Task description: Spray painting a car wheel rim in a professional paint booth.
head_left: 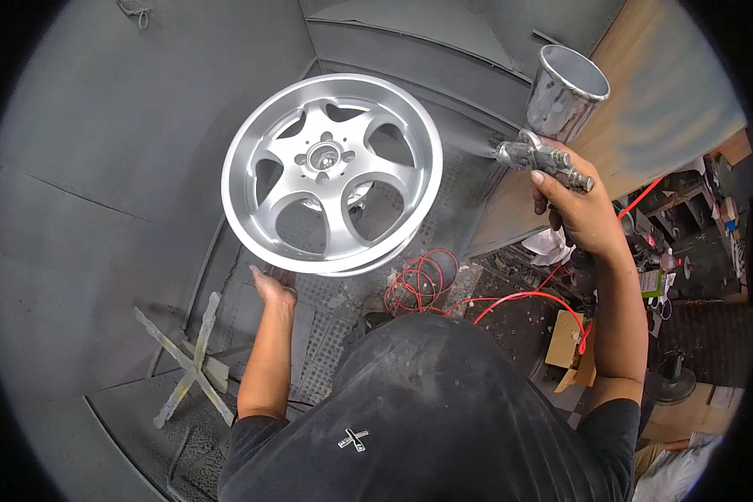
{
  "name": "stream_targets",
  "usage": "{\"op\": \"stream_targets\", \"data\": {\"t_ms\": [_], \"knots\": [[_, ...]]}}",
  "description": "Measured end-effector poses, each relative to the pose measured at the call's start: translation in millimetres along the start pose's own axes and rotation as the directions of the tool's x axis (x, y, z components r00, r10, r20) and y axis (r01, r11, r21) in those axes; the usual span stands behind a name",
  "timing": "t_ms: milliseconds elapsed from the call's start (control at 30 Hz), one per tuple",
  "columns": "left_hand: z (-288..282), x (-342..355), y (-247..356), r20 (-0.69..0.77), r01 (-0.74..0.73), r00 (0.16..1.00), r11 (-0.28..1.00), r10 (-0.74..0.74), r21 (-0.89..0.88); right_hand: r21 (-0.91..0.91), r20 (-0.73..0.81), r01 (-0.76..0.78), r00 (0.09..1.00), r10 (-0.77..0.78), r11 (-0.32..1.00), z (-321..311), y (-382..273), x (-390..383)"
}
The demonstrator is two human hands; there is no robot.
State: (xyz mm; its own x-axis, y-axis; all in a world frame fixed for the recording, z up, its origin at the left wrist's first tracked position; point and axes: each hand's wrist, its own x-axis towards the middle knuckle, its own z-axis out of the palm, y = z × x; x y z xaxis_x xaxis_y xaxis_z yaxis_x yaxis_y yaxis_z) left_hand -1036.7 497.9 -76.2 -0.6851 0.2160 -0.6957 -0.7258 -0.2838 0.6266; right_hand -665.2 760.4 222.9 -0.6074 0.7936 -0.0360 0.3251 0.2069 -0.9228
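Note:
A silver alloy wheel is held up in front of me, its spoked face toward me, with dark floor showing through the openings. Below its lower left edge is my left hand, thumb stretched out; the other fingers are mostly hidden under the wheel, so I cannot tell whether they grip it. My right hand is closed around a metal spray gun, right of the wheel. A paint-smeared cup sits on top of the gun. Its nozzle points left toward the wheel, with a faint haze before it.
Grey booth walls rise left and behind. A cross-shaped stand is at lower left. A red hose coils on the floor and runs right. A wooden panel, a cardboard box and clutter lie right. Part of another person shows lower right.

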Motion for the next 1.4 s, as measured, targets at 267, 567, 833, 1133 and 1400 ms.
{"op": "stream_targets", "data": {"t_ms": [267,567,833,1133,1400], "knots": [[-0.7,-48.7,-88.5,0.084,0.381,0.911,0.903,-0.403,0.197,0.085,0.022,0.059,0.998,-0.061,0.995,9.0,-27.6,-19.9],[10.2,-46.3,-60.2,0.032,0.320,0.944,0.933,-0.329,0.164,0.060,-0.024,0.065,0.998,-0.064,0.996,12.7,-18.0,-14.4],[9.8,-24.7,0.8,0.035,0.111,0.993,0.989,-0.115,0.094,0.030,-0.008,-0.011,1.000,0.011,0.999,8.6,-7.8,-9.1],[-5.6,-7.7,-36.5,0.125,0.084,0.988,0.996,-0.088,0.029,0.193,0.127,-0.021,0.992,-0.004,0.981,22.1,-31.1,-28.3],[-3.6,-59.2,-102.3,0.184,0.284,0.933,0.946,-0.310,0.154,0.024,-0.011,0.010,1.000,-0.009,1.000,24.0,-17.1,-11.0]]}}
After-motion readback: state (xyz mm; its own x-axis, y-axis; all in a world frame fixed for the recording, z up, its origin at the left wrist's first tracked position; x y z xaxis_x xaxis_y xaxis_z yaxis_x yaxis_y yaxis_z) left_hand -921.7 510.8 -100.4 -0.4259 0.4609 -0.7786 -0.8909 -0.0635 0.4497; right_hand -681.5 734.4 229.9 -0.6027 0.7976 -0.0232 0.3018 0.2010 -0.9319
